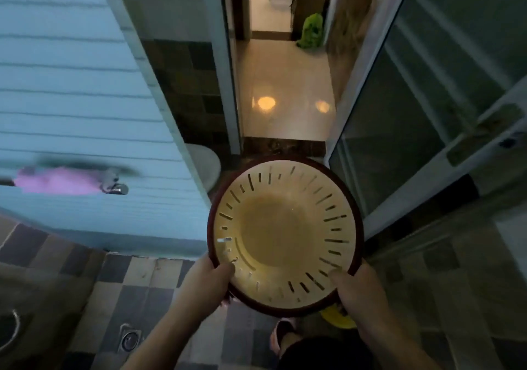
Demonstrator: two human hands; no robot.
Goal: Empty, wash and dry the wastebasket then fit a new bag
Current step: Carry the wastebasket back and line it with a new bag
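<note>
Looking down, head view only:
wastebasket (285, 235): round, cream inside with dark slots in the wall, dark red rim, nothing visible inside. Held up off the floor, mouth facing the camera, centre of frame, in front of the doorway threshold.
left hand (209, 282): at the lower-left rim. Thumb curled over the rim onto the inner wall, other fingers hidden behind and under the basket. Closed grip on the rim.
right hand (360, 290): at the lower-right rim, mirror position. Thumb lies inside on the wall, fingers wrap outside out of sight. Closed grip on the rim.
basket vs grip: basket sits between the two hands, extending up and away from them; both hands hold the near edge, far edge unsupported.
door (74, 99): light blue, slatted, left of the basket, standing open; metal handle (117, 188) with a blurred pink item (57, 181) hanging on it.
glass panel (413, 113): framed, right of the basket.
hallway floor (285, 90): glossy, beyond the threshold, two light reflections on it; green object (310, 32) at the far end, too blurred to identify.
bathroom floor (137, 290): chequered tiles under the hands; floor drain (129, 339) lower left.
below basket: yellow object (339, 318) partly hidden by the right hand; pink slipper (281, 335) near it.
</note>
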